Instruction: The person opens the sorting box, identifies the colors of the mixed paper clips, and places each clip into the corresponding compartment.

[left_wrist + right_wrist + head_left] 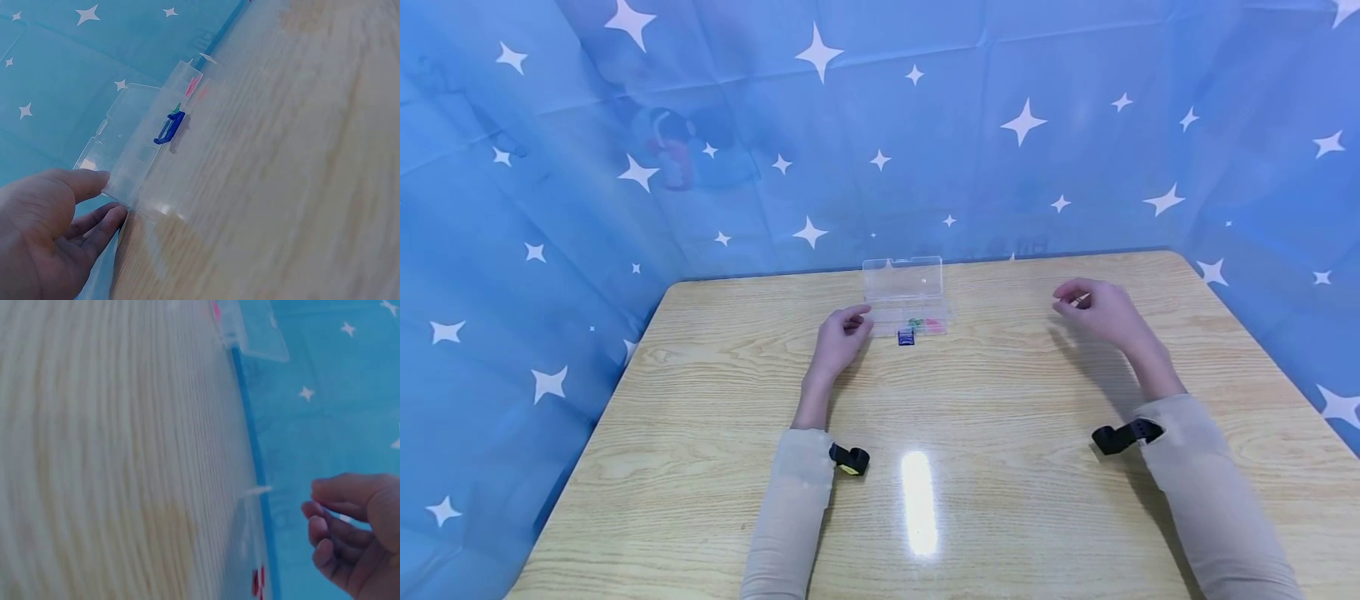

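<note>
Beyond the pale sleeves [793, 508], the left hand [841, 340] has thumb and fingers moderately apart; the right hand [1101, 312], loosely curled, leaves a narrow gap. A blue piece [906, 337] sits just before the clear box [886, 315], whose left end the left hand reaches; green [915, 323] and pink pieces [933, 323] lie inside. Starry curtain [970, 167] behind.

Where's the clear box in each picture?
Head: the clear box sits mid-picture, beside the left hand.
Left wrist: left of centre, near the fingers.
Right wrist: top edge, right of centre, partly cut off.
Shared landmark: the pink bit at one end.
</note>
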A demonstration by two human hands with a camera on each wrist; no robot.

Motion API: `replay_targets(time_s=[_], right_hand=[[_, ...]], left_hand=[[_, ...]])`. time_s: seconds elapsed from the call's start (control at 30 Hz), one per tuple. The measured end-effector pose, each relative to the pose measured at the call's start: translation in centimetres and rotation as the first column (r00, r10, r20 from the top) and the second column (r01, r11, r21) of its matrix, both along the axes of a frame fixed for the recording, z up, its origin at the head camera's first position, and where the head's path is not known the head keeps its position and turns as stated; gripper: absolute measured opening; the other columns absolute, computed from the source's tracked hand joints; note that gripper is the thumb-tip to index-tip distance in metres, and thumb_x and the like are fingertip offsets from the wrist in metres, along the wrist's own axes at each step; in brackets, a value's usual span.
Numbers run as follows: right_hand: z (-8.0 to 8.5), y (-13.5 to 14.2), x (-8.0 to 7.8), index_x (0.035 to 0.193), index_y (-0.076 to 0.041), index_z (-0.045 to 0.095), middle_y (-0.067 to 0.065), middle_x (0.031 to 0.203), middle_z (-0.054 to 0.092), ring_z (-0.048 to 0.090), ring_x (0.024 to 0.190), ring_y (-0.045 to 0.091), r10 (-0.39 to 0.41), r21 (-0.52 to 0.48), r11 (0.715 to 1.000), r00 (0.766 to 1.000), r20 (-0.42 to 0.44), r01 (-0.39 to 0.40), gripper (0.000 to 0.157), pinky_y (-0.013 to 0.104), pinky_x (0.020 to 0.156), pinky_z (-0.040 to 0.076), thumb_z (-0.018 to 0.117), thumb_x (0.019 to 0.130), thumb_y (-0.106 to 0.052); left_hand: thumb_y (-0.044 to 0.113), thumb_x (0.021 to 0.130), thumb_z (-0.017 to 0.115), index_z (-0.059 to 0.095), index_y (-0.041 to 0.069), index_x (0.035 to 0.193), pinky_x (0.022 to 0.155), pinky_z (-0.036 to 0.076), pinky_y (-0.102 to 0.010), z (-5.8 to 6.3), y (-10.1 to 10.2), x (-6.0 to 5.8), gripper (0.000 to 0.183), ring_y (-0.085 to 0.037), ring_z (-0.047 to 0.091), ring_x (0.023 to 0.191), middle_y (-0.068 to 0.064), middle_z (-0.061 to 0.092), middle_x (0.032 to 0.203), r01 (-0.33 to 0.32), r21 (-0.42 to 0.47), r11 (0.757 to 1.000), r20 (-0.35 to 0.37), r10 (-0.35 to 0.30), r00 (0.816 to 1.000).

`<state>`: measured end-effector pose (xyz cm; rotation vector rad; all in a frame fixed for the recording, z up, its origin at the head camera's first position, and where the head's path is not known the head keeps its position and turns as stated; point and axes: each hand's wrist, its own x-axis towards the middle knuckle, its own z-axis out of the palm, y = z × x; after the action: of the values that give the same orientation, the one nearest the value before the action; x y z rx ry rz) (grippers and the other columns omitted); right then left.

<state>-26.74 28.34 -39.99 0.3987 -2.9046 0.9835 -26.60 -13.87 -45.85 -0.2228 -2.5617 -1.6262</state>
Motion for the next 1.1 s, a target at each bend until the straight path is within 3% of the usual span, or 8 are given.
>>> replay_targets(time_s=[0.17,0.5,1.1], right_hand=[[-0.1,1.5,0.2,0.121,0.004,0.064,0.023,0.108,0.067,0.068,0.082,0.032,-0.024,0.016,1.000,0.998,0.049,0.023,0.033,0.029,0.057,0.051,0.061,0.102,-0.023],[-0.7,4.1,0.1,0.121,0.006,0.064,0.022,0.108,0.068,0.066,0.095,0.037,-0.054,0.064,0.997,0.993,0.109,0.047,0.037,0.029,0.065,0.053,0.064,0.100,-0.025],[-1.0,5.6,-0.5,0.116,0.007,0.065,0.017,0.096,0.067,0.062,0.076,0.022,-0.037,0.114,0.993,0.963,0.266,0.007,0.032,0.030,0.059,0.049,0.067,0.098,-0.019]], left_hand=[[0.013,0.101,0.063,0.066,0.002,0.131,0.096,0.053,-0.037,0.1,0.1,0.1,0.032,-0.028,0.061,0.108,-0.016,0.062,0.115,0.000,-0.005,1.000,0.002,0.000,1.000],[0.014,0.101,0.063,0.066,0.002,0.132,0.097,0.052,-0.037,0.1,0.0,0.2,0.033,-0.028,0.060,0.109,-0.016,0.062,0.115,-0.008,-0.005,1.000,0.010,0.008,1.000],[0.015,0.101,0.063,0.065,0.002,0.132,0.096,0.053,-0.036,0.2,0.1,0.1,0.033,-0.028,0.060,0.109,-0.016,0.062,0.115,-0.002,-0.004,1.000,0.009,0.002,1.000]])
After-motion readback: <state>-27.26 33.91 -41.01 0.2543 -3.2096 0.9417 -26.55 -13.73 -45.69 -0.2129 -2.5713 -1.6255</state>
